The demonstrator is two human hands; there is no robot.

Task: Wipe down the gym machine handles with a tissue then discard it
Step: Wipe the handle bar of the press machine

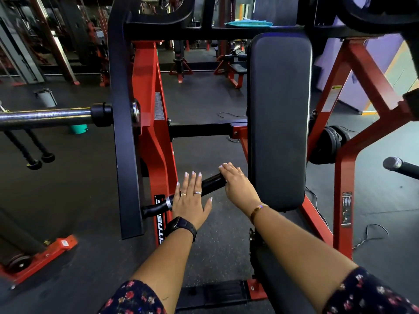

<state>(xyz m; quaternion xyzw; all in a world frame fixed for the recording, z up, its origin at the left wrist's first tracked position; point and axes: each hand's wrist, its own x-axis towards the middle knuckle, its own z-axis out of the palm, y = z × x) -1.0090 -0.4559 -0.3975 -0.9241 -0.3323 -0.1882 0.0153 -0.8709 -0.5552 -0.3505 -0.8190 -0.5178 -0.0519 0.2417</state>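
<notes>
Black grip on the handle was where both hands were, low in the middle next to the tall back pad. Left hand lay flat across the near stretch of it, fingers straight and spread, holding nothing. Right hand was draped over the far end, just beside the pad. Couldn't tell if its fingers were wrapped round or just pressing.

Tissue? Didn't show anywhere, so my guess is it was under that right palm.

What could go wrong, I reckon: a tissue pinned only by a palm could slide off the rounded end and drop to the floor. The bare left hand sitting on the handle would also smudge whatever got wiped. The other bar poking in from the right, likely the second handle, looked easy to forget too.
</notes>
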